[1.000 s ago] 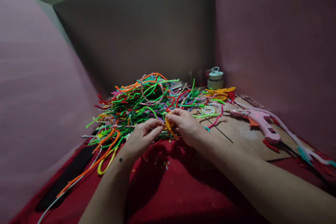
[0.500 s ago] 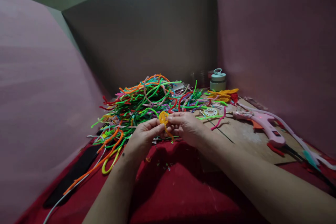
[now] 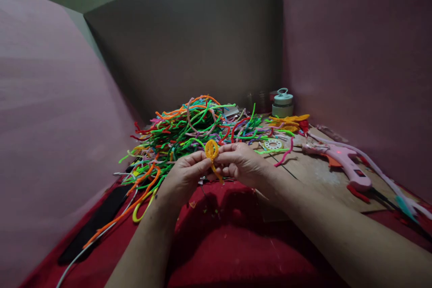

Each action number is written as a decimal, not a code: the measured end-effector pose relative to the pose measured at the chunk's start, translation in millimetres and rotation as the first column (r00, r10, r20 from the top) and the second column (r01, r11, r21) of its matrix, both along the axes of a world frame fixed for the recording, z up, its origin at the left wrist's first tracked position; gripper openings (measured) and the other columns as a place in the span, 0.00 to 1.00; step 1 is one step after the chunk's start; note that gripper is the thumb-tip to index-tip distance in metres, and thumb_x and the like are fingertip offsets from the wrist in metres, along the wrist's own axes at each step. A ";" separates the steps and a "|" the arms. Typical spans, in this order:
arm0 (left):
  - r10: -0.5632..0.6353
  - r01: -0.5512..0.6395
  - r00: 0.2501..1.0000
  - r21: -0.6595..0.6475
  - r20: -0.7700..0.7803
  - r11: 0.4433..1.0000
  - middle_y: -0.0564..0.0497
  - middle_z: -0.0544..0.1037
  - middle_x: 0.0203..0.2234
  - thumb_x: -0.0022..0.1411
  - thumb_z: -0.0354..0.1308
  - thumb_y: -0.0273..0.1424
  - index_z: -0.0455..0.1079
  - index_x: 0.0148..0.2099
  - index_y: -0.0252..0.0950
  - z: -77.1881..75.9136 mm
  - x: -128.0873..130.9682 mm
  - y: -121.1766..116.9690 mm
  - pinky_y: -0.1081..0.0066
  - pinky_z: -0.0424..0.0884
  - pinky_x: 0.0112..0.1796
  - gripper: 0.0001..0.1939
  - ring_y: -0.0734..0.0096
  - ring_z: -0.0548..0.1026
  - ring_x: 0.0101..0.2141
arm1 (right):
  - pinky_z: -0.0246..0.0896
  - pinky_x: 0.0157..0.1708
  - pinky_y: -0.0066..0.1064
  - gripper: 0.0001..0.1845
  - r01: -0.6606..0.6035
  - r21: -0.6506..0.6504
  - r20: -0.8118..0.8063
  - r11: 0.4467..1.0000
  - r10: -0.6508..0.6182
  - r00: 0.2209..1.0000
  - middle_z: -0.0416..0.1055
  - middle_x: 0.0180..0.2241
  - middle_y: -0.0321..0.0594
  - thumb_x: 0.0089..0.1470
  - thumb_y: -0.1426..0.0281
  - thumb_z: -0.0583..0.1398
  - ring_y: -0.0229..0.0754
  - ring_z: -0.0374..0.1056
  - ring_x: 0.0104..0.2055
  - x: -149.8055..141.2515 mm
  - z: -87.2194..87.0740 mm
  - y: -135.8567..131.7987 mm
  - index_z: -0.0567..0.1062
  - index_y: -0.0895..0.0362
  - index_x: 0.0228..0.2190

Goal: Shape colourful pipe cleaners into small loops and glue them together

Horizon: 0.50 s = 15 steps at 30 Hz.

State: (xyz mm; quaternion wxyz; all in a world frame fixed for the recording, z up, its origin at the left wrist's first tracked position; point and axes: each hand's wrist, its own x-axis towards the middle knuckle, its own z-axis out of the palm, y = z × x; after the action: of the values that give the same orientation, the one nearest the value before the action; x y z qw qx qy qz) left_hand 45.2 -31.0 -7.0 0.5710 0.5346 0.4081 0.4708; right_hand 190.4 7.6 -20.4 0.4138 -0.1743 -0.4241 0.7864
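Observation:
A yellow-orange pipe cleaner, bent into a looped oval with a tail hanging below, is pinched between my two hands over the red cloth. My left hand grips its base from the left with thumb and forefinger. From the right, my right hand holds the same base between its fingertips. Right behind the hands lies a large tangled heap of colourful pipe cleaners. Some of the fingers curl out of sight behind the shaped piece.
On a brown board at right rests a pink glue gun, its cable trailing off. A white ring-shaped disc and a mint container stand near it. At left a black flat object lies on red cloth.
The yellow-orange looped piece has turned so its oval faces me more squarely and stands more upright. Both hands keep their grip; the whole view has shifted slightly.

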 end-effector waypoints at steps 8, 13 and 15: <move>-0.093 0.096 0.995 -0.077 0.043 0.992 0.48 0.72 0.24 0.51 0.61 0.31 0.71 0.32 0.30 0.4 -6.6 -1.8 0.75 0.64 0.25 0.09 0.76 0.67 0.22 | 0.59 0.21 0.22 0.09 -0.124 0.100 0.009 0.987 0.124 0.992 0.67 0.18 0.34 0.36 0.72 0.65 0.29 0.61 0.19 5.6 -5.6 0.5 0.72 0.63 0.22; -0.092 0.094 0.995 -0.034 0.041 0.995 0.50 0.71 0.23 0.52 0.60 0.31 0.69 0.29 0.30 1.0 -2.9 -2.5 0.75 0.63 0.24 0.07 0.78 0.65 0.21 | 0.58 0.20 0.23 0.05 -0.110 0.143 0.023 0.984 0.108 0.994 0.66 0.18 0.33 0.36 0.74 0.62 0.29 0.60 0.18 3.0 -5.8 -0.5 0.71 0.62 0.21; -0.065 0.066 0.996 -0.013 0.055 0.998 0.51 0.70 0.23 0.52 0.59 0.31 0.69 0.29 0.31 0.3 -0.5 -2.4 0.76 0.63 0.24 0.07 0.78 0.66 0.22 | 0.62 0.23 0.26 0.05 -0.100 0.128 -0.005 0.987 0.101 0.995 0.67 0.19 0.34 0.35 0.74 0.61 0.32 0.62 0.20 1.0 -5.6 -0.6 0.70 0.61 0.22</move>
State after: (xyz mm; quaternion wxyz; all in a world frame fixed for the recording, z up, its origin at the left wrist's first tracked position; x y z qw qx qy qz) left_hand 44.6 -33.4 -6.7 0.6008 0.5305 0.3781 0.4633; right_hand 191.4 7.0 -26.0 0.3863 -0.1212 -0.4796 0.7785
